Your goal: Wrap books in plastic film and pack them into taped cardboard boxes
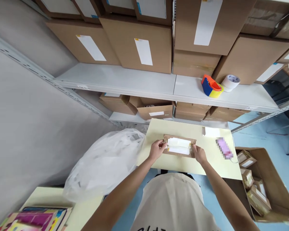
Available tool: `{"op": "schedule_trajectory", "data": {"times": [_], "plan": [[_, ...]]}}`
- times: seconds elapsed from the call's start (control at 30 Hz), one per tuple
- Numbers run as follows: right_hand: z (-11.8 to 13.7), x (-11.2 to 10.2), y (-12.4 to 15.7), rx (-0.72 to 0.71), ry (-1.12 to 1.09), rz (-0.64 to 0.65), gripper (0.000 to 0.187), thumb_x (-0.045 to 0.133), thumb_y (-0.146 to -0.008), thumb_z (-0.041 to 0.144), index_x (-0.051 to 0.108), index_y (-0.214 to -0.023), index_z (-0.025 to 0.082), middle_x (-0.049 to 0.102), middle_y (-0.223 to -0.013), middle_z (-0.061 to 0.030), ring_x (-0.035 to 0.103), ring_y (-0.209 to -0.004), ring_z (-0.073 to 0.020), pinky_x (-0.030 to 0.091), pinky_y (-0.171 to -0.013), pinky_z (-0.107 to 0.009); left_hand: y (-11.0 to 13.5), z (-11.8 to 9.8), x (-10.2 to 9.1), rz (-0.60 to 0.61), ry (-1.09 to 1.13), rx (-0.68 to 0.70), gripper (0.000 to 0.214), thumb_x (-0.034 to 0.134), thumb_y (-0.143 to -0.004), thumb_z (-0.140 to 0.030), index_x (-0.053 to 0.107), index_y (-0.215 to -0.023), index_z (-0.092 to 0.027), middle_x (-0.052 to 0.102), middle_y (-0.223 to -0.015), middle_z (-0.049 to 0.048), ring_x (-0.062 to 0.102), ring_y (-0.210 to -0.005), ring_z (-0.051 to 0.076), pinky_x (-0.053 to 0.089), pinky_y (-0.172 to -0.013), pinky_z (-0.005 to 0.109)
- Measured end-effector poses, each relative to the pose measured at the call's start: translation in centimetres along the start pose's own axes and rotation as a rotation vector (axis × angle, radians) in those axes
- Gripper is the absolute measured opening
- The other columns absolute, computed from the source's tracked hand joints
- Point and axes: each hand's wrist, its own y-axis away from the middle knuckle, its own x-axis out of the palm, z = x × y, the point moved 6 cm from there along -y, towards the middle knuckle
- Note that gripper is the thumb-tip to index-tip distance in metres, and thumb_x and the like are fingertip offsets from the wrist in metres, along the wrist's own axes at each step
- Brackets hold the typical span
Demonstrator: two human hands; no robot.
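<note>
purple item [224, 148] — pixelated | package labels [179, 146] — too small to read | shirt lettering [148, 228], book stack [36, 219]: cut by bottom edge

Yel. tbl [210, 149]: wht paper stack [212, 132], blurred purple item [224, 148].

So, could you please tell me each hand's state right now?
Left hand: closed on the labelled cardboard package, at its left end.
Right hand: closed on its right end.

The package [179, 146] is made of cardboard, faced with paper labels [178, 141]; the counter [202, 164] is finished smooth and matt, the bag [106, 163] is formed of crinkled, translucent plastic, the shelf [139, 79] of smooth metal
</note>
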Motion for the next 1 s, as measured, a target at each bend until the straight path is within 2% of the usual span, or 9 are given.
{"op": "schedule_trajectory", "data": {"times": [0.13,0.23,0.33,0.43,0.53,0.63,0.7,0.83,1.0], "plan": [[-0.3,-1.3,-0.4,0.099,0.101,0.020,0.066,0.020,-0.095,0.064,0.054,-0.056,0.024,0.070,-0.067,-0.0147,0.068,-0.070,-0.0276,0.047,-0.063,-0.035,-0.8,-0.8,1.6,0.058,-0.033,-0.011,0.032,0.056,-0.083,-0.047,0.071,-0.079,-0.020,0.070,-0.075,0.0047,0.065,-0.072,0.019,0.050,-0.074,0.029],[-1.2,-1.2,-0.9,0.144,0.109,0.040,0.064,0.022,-0.095,0.063,0.061,-0.064,0.021,0.071,-0.073,-0.0148,0.069,-0.075,-0.0279,0.049,-0.066,-0.035,-1.1,-0.5,3.0,0.105,-0.074,-0.029,0.034,0.053,-0.085,-0.046,0.069,-0.070,-0.020,0.067,-0.068,0.0029,0.063,-0.069,0.018,0.047,-0.070,0.027],[-2.6,-0.4,-1.3,0.144,0.095,0.012,0.061,0.030,-0.093,0.063,0.068,-0.099,0.016,0.073,-0.093,-0.0172,0.070,-0.090,-0.0298,0.052,-0.076,-0.038,-0.9,0.4,4.8,0.145,-0.057,-0.072,0.032,0.054,-0.085,-0.043,0.068,-0.069,-0.020,0.066,-0.068,0.0031,0.062,-0.069,0.018,0.048,-0.070,0.028],[-4.1,0.4,-1.4,0.083,0.019,-0.113,0.074,0.040,-0.088,0.066,0.050,-0.135,0.010,0.068,-0.113,-0.0221,0.066,-0.108,-0.0325,0.052,-0.085,-0.043,-0.5,1.3,6.5,0.146,0.047,-0.108,0.026,0.060,-0.082,-0.041,0.072,-0.086,-0.019,0.067,-0.081,0.0045,0.064,-0.077,0.020,0.051,-0.076,0.030],[-4.4,1.3,-0.8,-0.057,-0.079,-0.194,0.084,0.041,-0.089,0.067,0.030,-0.149,0.009,0.057,-0.132,-0.0254,0.058,-0.124,-0.0324,0.052,-0.092,-0.046,0.0,2.0,7.5,0.116,0.131,-0.118,0.033,0.065,-0.079,-0.040,0.070,-0.105,-0.019,0.065,-0.095,0.0060,0.065,-0.087,0.020,0.053,-0.084,0.032],[-4.3,2.0,0.0,-0.101,-0.102,-0.152,0.088,0.038,-0.092,0.063,0.012,-0.156,0.009,0.037,-0.151,-0.0294,0.048,-0.135,-0.0350,0.049,-0.098,-0.053,0.1,2.4,7.9,0.104,0.121,-0.110,0.039,0.062,-0.083,-0.038,0.065,-0.117,-0.019,0.062,-0.100,0.0073,0.063,-0.098,0.022,0.051,-0.093,0.034],[-4.2,2.2,0.5,-0.075,-0.102,-0.088,0.090,0.039,-0.093,0.062,0.003,-0.158,0.011,0.028,-0.155,-0.0307,0.051,-0.132,-0.0375,0.050,-0.095,-0.056,0.1,2.5,8.0,0.132,0.106,-0.105,0.041,0.059,-0.085,-0.038,0.063,-0.121,-0.019,0.061,-0.102,0.0085,0.061,-0.104,0.023,0.051,-0.095,0.035],[-3.9,2.1,1.3,-0.058,-0.123,0.012,0.091,0.041,-0.094,0.060,-0.004,-0.159,0.014,0.025,-0.157,-0.0304,0.057,-0.126,-0.0377,0.052,-0.092,-0.056,0.0,2.8,7.9,0.183,0.105,-0.126,0.045,0.059,-0.086,-0.042,0.060,-0.126,-0.021,0.060,-0.109,0.0093,0.059,-0.111,0.024,0.052,-0.095,0.035],[-4.4,0.7,1.3,-0.115,-0.171,0.015,0.089,0.040,-0.094,0.061,0.001,-0.159,0.014,0.029,-0.158,-0.0258,0.041,-0.142,-0.0346,0.046,-0.104,-0.054,0.1,1.5,6.1,0.054,0.014,-0.116,0.052,0.062,-0.085,-0.047,0.057,-0.129,-0.020,0.059,-0.117,0.0123,0.056,-0.118,0.028,0.045,-0.107,0.042]]}}
